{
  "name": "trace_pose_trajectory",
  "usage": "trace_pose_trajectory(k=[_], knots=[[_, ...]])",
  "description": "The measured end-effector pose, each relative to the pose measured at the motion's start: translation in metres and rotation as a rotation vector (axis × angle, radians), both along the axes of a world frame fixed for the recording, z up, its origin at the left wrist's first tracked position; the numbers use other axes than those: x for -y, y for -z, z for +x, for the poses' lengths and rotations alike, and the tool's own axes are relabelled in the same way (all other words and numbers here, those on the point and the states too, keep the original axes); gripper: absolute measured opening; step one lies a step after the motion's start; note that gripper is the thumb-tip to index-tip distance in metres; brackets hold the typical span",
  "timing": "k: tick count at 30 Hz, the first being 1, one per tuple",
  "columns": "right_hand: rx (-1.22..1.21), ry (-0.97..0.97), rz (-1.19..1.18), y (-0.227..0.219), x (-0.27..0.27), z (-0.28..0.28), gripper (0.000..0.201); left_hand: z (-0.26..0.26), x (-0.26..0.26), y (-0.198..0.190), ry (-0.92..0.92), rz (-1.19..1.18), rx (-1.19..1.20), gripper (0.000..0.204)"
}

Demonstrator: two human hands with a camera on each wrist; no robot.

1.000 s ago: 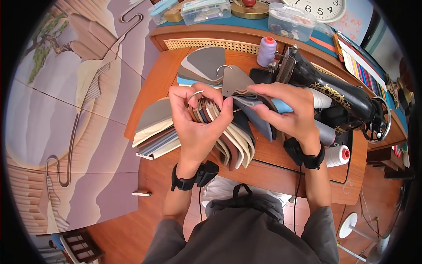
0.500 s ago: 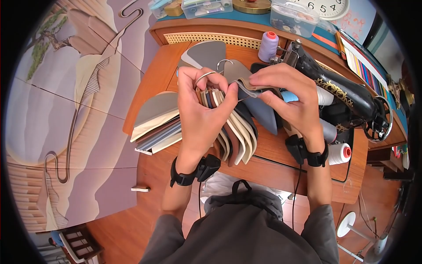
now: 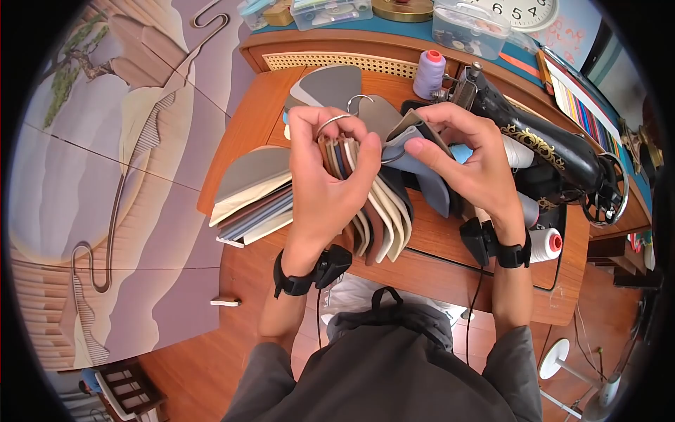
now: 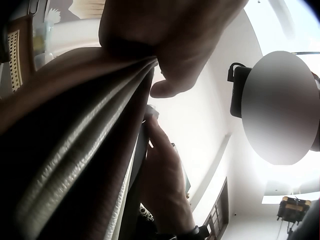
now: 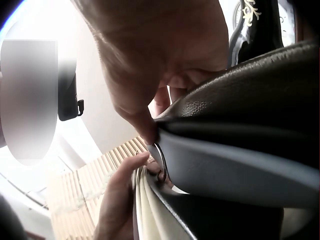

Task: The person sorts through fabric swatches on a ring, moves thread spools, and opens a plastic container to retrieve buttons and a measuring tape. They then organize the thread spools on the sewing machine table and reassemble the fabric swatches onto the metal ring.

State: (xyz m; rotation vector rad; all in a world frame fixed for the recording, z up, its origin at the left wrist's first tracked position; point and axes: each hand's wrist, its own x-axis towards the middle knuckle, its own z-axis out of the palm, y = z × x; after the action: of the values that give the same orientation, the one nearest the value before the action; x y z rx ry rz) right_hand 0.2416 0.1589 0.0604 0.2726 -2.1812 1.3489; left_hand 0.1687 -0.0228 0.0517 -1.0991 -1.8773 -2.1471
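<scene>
My left hand (image 3: 320, 193) grips a bunch of leather-like swatches (image 3: 385, 211) by their top ends, fingers curled at the metal ring (image 3: 330, 122) threaded through them. Cream, brown and dark pieces hang below. With thumb and fingers my right hand (image 3: 481, 151) pinches the ends of several grey and dark swatches at the right of the bunch. Among these, a blue-grey swatch (image 5: 225, 162) shows in the right wrist view, the ring passing through its end close to my thumb. In the left wrist view, cream swatches (image 4: 87, 165) hang in folds beneath the left hand.
A second swatch stack (image 3: 249, 176) lies left on the wooden table (image 3: 264, 112), a grey one (image 3: 330, 84) behind. A black sewing machine (image 3: 541, 133) stands right, with a lilac thread cone (image 3: 429, 75) and a white one (image 3: 543, 245). Plastic boxes (image 3: 472, 29) line the back shelf.
Both hands rose slightly with the bunch. My right fingers went from the edge of the grey swatches to a fuller pinch on their ends, and these swatches now stand more upright.
</scene>
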Motion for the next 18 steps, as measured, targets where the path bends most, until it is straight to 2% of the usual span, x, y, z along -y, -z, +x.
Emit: trace_pose_trajectory(k=[2, 4, 5, 7, 9, 11, 12, 13, 15, 16, 18], knots=[[0.013, 0.055, 0.021, -0.001, 0.004, 0.000, 0.026, -0.002, 0.000, 0.003, 0.042, -0.017, 0.089, 0.047], [-0.003, 0.084, 0.015, 0.000, 0.006, -0.002, 0.026, -0.009, -0.007, 0.009, -0.112, 0.044, -0.264, 0.065], [-0.017, 0.114, 0.009, 0.002, 0.006, -0.003, 0.025, -0.010, -0.006, 0.013, -0.109, 0.045, -0.265, 0.065], [-0.024, 0.133, -0.006, 0.004, 0.003, -0.005, 0.026, -0.011, 0.001, 0.019, -0.338, -0.181, -0.555, 0.077], [-0.030, 0.148, -0.021, 0.006, 0.001, -0.006, 0.026, -0.011, -0.001, 0.024, -0.340, -0.228, -0.619, 0.076], [-0.072, 0.156, -0.039, 0.008, 0.000, -0.008, 0.025, -0.014, -0.009, 0.036, -0.280, 0.090, -0.544, 0.072], [-0.071, 0.157, -0.038, 0.008, -0.001, -0.007, 0.025, -0.011, -0.010, 0.040, -0.280, 0.151, -0.451, 0.076], [-0.051, 0.157, -0.045, 0.007, -0.001, -0.006, 0.025, -0.007, -0.005, 0.040, -0.279, 0.151, -0.450, 0.076], [-0.032, 0.156, -0.052, 0.007, -0.001, -0.006, 0.024, -0.004, 0.009, 0.040, -0.278, -0.023, -0.200, 0.070], [-0.036, 0.146, -0.055, 0.008, -0.002, -0.007, 0.024, -0.006, 0.012, 0.042, -0.278, -0.023, -0.199, 0.070], [-0.041, 0.131, -0.056, 0.009, -0.001, -0.008, 0.024, -0.010, 0.016, 0.049, -0.059, -0.029, 0.026, 0.054]])
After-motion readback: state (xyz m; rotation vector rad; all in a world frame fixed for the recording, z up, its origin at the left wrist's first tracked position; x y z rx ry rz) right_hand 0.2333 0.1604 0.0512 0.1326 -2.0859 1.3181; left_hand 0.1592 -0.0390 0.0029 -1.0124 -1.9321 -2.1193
